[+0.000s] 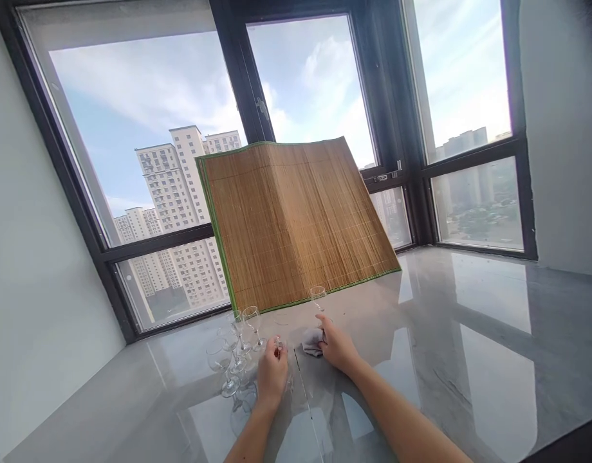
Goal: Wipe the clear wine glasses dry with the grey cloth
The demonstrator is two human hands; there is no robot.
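My left hand (271, 375) is closed around a clear wine glass (280, 342) that stands on the glossy stone sill (445, 347). To its right, my right hand (335, 346) rests on a small crumpled white cloth (311, 341), fingers curled over it. Another wine glass (318, 297) stands just beyond my right hand. Several more clear wine glasses (233, 350) are grouped to the left of my left hand.
A bamboo mat (296, 222) with green edging leans against the dark window frame (257, 109) behind the glasses. White walls (30, 257) close in the sill on the left and right. High-rise buildings show through the windows.
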